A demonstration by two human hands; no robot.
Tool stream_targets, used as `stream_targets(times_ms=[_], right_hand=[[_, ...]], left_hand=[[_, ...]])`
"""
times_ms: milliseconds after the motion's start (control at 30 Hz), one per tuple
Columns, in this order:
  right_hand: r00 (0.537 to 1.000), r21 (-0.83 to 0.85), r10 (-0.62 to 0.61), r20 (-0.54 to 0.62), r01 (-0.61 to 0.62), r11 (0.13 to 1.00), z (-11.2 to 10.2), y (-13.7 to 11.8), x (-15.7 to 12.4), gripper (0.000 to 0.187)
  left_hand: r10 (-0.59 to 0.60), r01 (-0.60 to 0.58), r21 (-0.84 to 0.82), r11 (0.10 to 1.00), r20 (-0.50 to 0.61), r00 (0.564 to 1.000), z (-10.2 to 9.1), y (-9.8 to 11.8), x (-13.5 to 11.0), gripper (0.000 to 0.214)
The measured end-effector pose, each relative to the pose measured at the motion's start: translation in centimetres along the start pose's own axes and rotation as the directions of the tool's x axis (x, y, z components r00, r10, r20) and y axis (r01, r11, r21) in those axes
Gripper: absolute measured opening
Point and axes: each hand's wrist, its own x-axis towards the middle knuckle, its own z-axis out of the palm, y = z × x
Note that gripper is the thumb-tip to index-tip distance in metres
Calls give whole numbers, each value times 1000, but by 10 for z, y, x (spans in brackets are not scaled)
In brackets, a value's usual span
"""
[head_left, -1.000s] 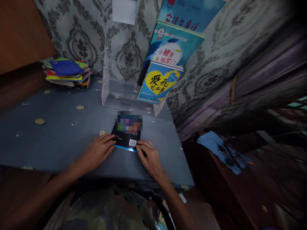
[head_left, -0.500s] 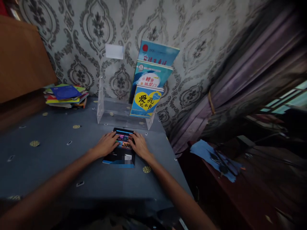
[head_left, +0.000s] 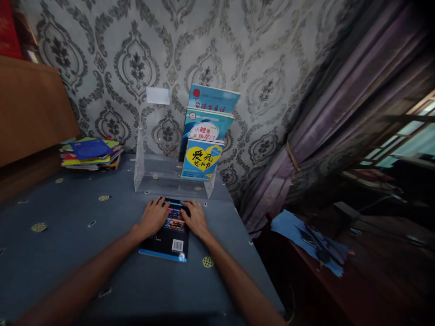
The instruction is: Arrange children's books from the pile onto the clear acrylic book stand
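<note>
A dark book (head_left: 163, 246) with a blue strip along its near edge lies flat on the table, back cover up, showing a barcode and small colour pictures. My left hand (head_left: 154, 216) rests on its left upper part, fingers lying out over the cover. On the opposite side, my right hand (head_left: 195, 218) touches the right upper part with its fingers apart. Just behind the book stands a clear acrylic display rack (head_left: 159, 184). Its right side holds a blue book with a yellow heart (head_left: 201, 159), with a teal book (head_left: 209, 124) and another blue book (head_left: 215, 98) behind.
A stack of colourful thin books (head_left: 91, 151) lies at the back left, beside a wooden panel (head_left: 34, 108). A white label (head_left: 158, 96) is above the rack's left side. To the right are a purple curtain (head_left: 272, 181) and a lower surface with a blue cloth (head_left: 288, 226).
My view has tilted up, so everything sits lower in the picture. Both hands stay on the dark book; its barcode now shows clearly.
</note>
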Motion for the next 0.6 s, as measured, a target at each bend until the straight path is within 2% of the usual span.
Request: stream_targets(times_ms=[133, 233, 467, 600], right_hand=[[997, 83, 47, -68, -41, 996, -5, 0, -4, 30], [993, 169, 93, -70, -80, 982, -10, -1, -9, 30], [982, 369, 189, 10, -179, 912, -13, -13, -10, 29], [990, 410, 144, -4, -130, 903, -10, -21, -11, 25]], left_hand=[[29, -29, -4, 1000, 3, 1000, -7, 4, -4, 34], [50, -49, -4, 999, 32, 998, -19, 14, -5, 34], [23, -18, -27, 999, 180, 983, -47, 39, -11, 64], [48, -44, -20, 999, 247, 968, -49, 55, -21, 84]])
